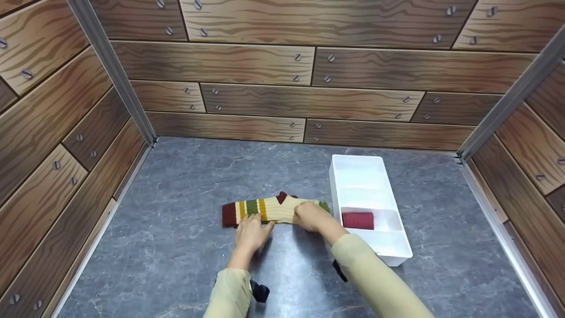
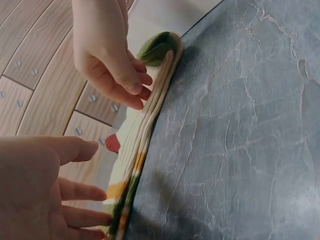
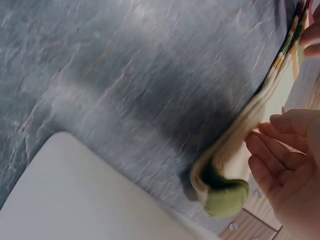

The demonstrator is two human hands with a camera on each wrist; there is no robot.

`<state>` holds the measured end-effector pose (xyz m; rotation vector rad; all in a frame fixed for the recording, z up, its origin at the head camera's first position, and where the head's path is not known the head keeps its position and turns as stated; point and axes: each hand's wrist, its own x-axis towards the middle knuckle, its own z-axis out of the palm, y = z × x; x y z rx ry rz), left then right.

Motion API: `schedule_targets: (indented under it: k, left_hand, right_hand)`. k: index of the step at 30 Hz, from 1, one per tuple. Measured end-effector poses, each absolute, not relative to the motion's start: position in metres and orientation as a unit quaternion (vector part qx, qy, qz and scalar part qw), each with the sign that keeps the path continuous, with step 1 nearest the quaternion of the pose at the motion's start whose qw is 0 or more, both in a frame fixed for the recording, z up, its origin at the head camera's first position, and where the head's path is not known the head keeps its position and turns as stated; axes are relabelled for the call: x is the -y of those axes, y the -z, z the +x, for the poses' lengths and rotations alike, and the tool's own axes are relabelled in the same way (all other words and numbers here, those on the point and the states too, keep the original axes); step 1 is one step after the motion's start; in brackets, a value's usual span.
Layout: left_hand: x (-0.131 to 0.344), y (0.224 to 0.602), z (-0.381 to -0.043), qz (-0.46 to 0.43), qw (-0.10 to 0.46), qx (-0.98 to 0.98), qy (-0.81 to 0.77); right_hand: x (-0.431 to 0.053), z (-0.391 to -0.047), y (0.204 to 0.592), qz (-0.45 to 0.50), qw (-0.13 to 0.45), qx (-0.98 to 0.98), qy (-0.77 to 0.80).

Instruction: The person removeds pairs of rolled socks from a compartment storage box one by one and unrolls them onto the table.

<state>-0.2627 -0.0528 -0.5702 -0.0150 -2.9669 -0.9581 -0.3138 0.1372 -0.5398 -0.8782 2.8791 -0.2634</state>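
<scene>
A pair of ribbed cream socks (image 1: 270,206), one stacked on the other, lies flat across the grey floor. Their cuffs (image 1: 229,215) are maroon, with mustard and green stripes beside them, a maroon heel and green toes (image 2: 156,48). My left hand (image 1: 251,234) touches the near edge of the striped part, fingers spread and fairly straight. Over the foot part is my right hand (image 1: 312,215), its fingers loosely bent and the fingertips right at the cream fabric. In the right wrist view the green toe end (image 3: 226,200) folds up beyond the right hand.
A white divided box (image 1: 358,170) stands just right of the toes. One of its compartments holds a maroon rolled or folded cloth item (image 1: 358,221). Wood-patterned walls (image 1: 247,99) enclose the floor at the back and both sides.
</scene>
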Motion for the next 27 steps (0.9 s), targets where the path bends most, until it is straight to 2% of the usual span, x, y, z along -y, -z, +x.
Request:
schedule_targets:
  k: [5, 10, 12, 15, 20, 27]
  left_hand:
    - [0.052, 0.566, -0.26, 0.014, -0.027, 0.944, 0.329]
    - [0.042, 0.57, -0.258, 0.025, 0.013, 0.942, 0.333]
    - [0.037, 0.568, -0.255, 0.037, 0.04, 0.941, 0.335]
    - [0.028, 0.562, -0.25, 0.061, 0.051, 0.938, 0.336]
    - [0.022, 0.565, -0.249, 0.061, 0.031, 0.938, 0.341]
    - [0.024, 0.568, -0.253, 0.036, 0.021, 0.928, 0.371]
  right_hand:
    - [-0.129, -0.306, 0.539, -0.287, 0.105, -0.944, 0.126]
    - [-0.131, -0.3, 0.54, -0.321, 0.077, -0.934, 0.136]
    - [-0.134, -0.3, 0.54, -0.322, 0.059, -0.936, 0.133]
    - [-0.138, -0.299, 0.541, -0.307, 0.036, -0.945, 0.106]
    - [-0.142, -0.295, 0.545, -0.291, 0.031, -0.954, 0.063]
    - [-0.143, -0.284, 0.548, -0.283, 0.045, -0.954, 0.089]
